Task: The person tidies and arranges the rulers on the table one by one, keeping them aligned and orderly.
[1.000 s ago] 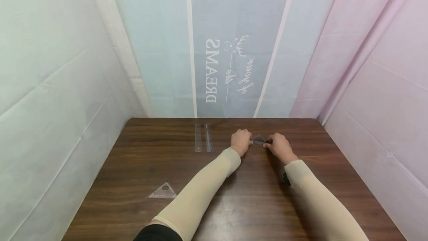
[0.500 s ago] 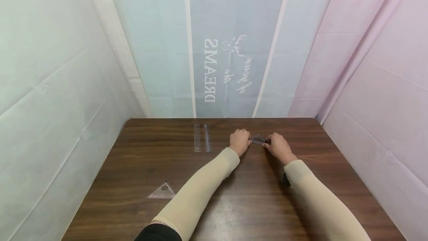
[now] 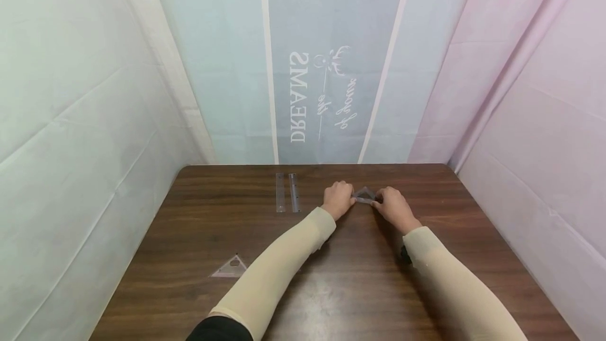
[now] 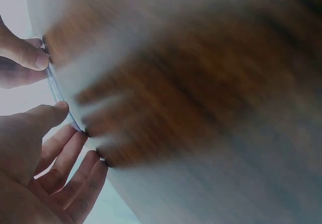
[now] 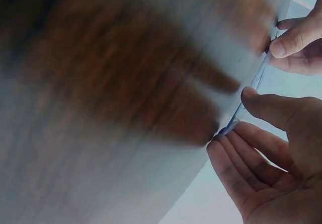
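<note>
In the head view a small clear triangle set square [image 3: 364,199] lies at the far part of the brown table, between my two hands. My left hand [image 3: 338,199] pinches its left corner, thumb on the near side. On the right corner, my right hand [image 3: 394,207] holds on with thumb and fingertips. Both wrist views show the set square edge-on, as a thin bluish strip [image 4: 59,92] low against the tabletop. Part of each corner is hidden by fingers. Left of my left hand, two clear rulers, one plain [image 3: 280,193] and one bluish [image 3: 294,193], lie side by side.
A larger clear set square [image 3: 231,268] lies at the near left, partly covered by my left sleeve [image 3: 279,262]. The wooden table [image 3: 227,225] ends at a back edge just beyond the rulers. Cloth curtains [image 3: 236,93] hang behind it and at both sides.
</note>
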`<move>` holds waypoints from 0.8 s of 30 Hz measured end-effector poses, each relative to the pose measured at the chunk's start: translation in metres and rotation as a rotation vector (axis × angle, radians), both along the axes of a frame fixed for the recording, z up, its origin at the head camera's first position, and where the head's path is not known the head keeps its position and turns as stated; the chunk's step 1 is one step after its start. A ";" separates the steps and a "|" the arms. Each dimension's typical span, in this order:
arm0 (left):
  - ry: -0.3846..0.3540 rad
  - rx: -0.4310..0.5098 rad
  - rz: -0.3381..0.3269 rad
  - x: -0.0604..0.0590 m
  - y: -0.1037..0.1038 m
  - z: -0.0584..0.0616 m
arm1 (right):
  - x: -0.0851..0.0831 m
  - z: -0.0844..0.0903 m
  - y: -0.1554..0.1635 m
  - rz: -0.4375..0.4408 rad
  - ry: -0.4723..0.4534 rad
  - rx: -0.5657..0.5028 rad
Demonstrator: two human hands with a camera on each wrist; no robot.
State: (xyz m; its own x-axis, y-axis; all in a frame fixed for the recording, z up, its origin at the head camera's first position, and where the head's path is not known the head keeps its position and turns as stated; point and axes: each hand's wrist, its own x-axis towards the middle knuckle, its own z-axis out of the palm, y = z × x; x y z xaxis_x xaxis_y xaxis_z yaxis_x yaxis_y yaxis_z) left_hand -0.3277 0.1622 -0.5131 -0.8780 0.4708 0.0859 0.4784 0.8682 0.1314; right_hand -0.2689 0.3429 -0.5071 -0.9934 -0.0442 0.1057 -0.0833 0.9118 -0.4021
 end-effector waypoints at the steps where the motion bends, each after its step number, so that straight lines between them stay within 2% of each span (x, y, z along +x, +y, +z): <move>1: 0.004 0.001 0.002 0.000 -0.001 0.000 | 0.000 0.000 0.000 -0.001 0.010 0.004; 9: 0.008 0.002 0.009 0.002 -0.008 0.002 | -0.002 0.003 -0.006 -0.011 0.007 0.013; 24: 0.002 0.103 -0.041 0.002 -0.043 0.014 | -0.001 0.018 -0.023 0.010 -0.033 -0.046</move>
State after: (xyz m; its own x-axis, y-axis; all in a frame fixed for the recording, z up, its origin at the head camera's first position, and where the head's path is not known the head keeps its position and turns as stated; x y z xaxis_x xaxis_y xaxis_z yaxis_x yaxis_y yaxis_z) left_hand -0.3261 0.1194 -0.4988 -0.8577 0.4953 0.1377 0.5140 0.8298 0.2174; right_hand -0.2702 0.3198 -0.4891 -0.9959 -0.0504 0.0750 -0.0787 0.8916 -0.4460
